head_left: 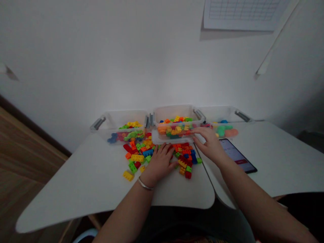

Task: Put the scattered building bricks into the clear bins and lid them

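No legible brand or label; phone screen shows a red button, text too small to read; wall sheet has a printed grid, top cut off by the frame; loose toy bricks piled mid-desk, both sides of the left hand; its fingers are loosely spread, palm down, touching the pile's middle; right hand is at the front right corner of the middle bin, thumb and forefinger apart, can't tell if they pinch a brick; bricks under the left palm hidden; contents of right bin blurred through plastic, partly behind right hand.
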Action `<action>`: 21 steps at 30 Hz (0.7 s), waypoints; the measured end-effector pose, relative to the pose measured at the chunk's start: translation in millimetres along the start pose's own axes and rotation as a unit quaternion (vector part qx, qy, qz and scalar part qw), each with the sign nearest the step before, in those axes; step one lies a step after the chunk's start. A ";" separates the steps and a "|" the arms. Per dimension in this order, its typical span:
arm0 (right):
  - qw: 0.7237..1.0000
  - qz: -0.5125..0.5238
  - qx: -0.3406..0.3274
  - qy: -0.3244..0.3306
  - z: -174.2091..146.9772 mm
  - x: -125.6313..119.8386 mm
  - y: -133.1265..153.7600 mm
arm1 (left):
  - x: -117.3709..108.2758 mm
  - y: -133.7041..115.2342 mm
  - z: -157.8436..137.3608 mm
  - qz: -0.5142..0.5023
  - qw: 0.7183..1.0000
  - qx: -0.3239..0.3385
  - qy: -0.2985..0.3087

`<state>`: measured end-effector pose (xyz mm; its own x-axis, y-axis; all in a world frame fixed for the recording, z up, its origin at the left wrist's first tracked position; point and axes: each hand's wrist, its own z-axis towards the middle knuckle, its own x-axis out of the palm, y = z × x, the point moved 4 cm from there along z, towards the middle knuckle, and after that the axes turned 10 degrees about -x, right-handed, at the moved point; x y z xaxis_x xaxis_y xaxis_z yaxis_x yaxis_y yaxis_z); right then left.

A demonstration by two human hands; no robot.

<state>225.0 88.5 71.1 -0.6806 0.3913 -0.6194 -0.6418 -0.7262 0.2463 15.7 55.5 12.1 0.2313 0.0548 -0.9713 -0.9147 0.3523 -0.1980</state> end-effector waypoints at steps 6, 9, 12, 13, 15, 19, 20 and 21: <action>0.988 0.026 0.046 0.143 -48.3 42.5 -26.3 | 1.8 1.2 -0.2 -0.003 1.000 -0.002 0.001; 0.985 0.064 0.080 0.138 -57.5 52.7 -36.9 | 4.8 2.8 0.3 -0.002 1.000 0.003 -0.004; 0.981 0.086 0.127 0.116 -61.2 54.7 -44.8 | 5.8 3.8 0.3 -0.002 1.000 0.001 -0.004; 0.980 0.089 0.143 0.109 -62.2 54.7 -47.3 | 5.7 3.7 0.2 -0.003 1.000 0.001 -0.003; 0.976 0.099 0.173 0.094 -64.1 54.7 -52.0 | 5.5 3.4 0.1 -0.003 1.000 0.002 -0.002; 0.968 0.123 0.211 0.063 -66.4 55.9 -58.3 | 6.1 3.7 0.5 0.000 1.000 0.004 -0.005; 0.968 0.124 0.211 0.058 -66.1 56.2 -58.4 | 6.6 4.1 0.7 0.001 1.000 0.004 -0.005; 0.969 0.122 0.208 0.053 -65.2 56.7 -57.8 | 7.3 4.5 0.9 0.001 1.000 0.004 -0.004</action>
<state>246.6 115.7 -26.8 -0.8042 0.1599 -0.5725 -0.5679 -0.4910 0.6606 13.5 58.4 4.3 0.2327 0.0636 -0.9705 -0.9123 0.3600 -0.1951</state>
